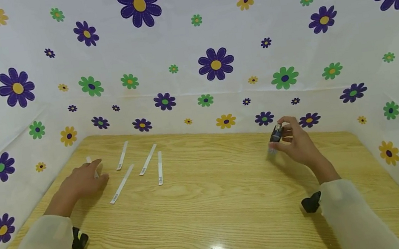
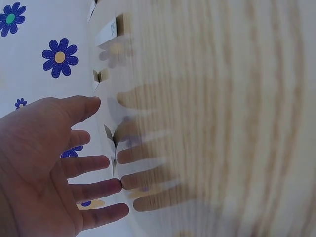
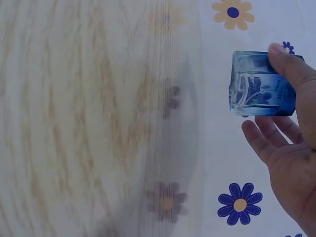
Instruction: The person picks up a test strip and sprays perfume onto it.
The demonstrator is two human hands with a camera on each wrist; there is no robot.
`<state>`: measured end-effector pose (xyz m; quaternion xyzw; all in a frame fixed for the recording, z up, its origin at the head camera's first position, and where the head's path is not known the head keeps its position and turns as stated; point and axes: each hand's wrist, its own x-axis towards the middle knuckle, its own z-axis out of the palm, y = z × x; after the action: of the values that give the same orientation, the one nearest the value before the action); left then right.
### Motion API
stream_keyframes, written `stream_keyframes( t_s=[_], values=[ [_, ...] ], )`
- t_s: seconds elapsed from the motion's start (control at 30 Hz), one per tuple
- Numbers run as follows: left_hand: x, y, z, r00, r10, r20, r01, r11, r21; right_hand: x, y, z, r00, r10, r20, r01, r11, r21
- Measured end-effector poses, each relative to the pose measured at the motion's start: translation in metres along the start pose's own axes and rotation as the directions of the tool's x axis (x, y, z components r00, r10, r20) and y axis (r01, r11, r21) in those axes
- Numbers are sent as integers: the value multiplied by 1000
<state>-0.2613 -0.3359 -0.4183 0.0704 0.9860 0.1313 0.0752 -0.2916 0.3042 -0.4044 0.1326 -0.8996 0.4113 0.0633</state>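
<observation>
My right hand (image 1: 297, 144) holds a small blue glass perfume bottle (image 3: 256, 86) above the right side of the table, gripping it between thumb and fingers. In the head view the bottle (image 1: 275, 135) is tilted, its metallic top near a fingertip. My left hand (image 1: 84, 180) hovers low over the far left of the table, fingers extended and holding nothing. Partly hidden behind it is a white paper strip (image 1: 95, 173). In the left wrist view, the fingertips of the left hand (image 2: 54, 168) are beside a bent strip (image 2: 109, 134); contact cannot be told.
Several white paper strips, one of them a long strip (image 1: 122, 184), lie spread to the right of my left hand, with small print at their near ends. White flower-patterned cloth (image 1: 180, 45) walls the wooden table (image 1: 212, 208) at the back and both sides.
</observation>
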Motion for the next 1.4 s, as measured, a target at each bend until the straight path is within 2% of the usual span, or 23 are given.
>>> stream_keyframes(
  t_s=[0.3,0.5,0.67,0.87,1.0,1.1,1.4],
  values=[
    [-3,-4,5,1000,-18,-7,18,1000,-14,1,-11,14,986,-142,-90,135,988,-71],
    [-7,1,4,999,-49,-14,49,998,-40,0,-21,19,958,-232,-166,220,972,-88],
    [-6,-2,5,998,-54,-22,53,998,-38,1,-30,23,931,-300,-206,278,952,-127],
    [2,-5,9,999,-47,-26,46,998,-33,-2,-37,25,913,-278,-297,245,959,-141],
    [8,-4,8,998,-47,-38,45,998,-44,-5,-40,23,881,-249,-402,217,968,-123],
    [11,-5,8,997,-57,-52,55,997,-55,-7,-41,21,866,-236,-441,202,972,-124],
    [12,-10,9,988,-96,-118,88,994,-70,-5,-41,24,877,-220,-428,186,975,-121]
  ],
)
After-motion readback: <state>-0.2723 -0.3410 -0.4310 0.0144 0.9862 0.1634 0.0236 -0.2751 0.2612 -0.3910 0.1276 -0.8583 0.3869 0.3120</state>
